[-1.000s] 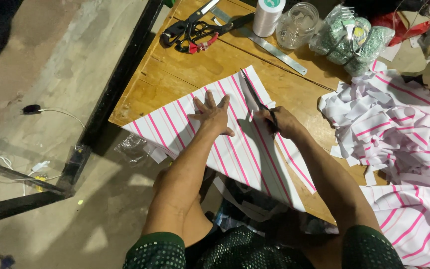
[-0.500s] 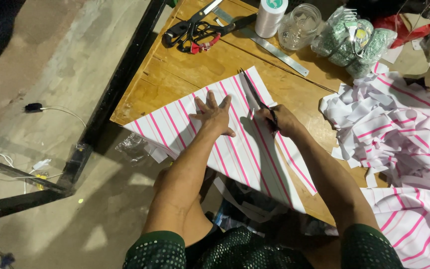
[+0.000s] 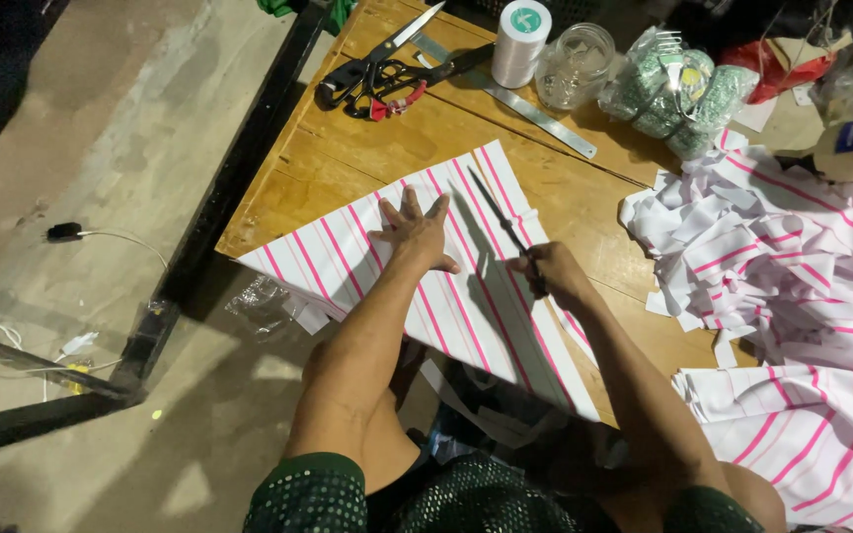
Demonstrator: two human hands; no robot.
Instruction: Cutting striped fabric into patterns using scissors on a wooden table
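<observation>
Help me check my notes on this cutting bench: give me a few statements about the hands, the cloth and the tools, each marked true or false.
1. The left hand lies flat, fingers spread, on the pink-striped white fabric. True.
2. The right hand holds a scissors over the fabric. True.
3. The metal ruler lies across the striped fabric. False: it lies on bare wood at the table's far side.
4. The black-handled shears are in the left hand. False: they lie unheld on the wooden table.
5. A pile of striped strips sits to the right. True.
</observation>
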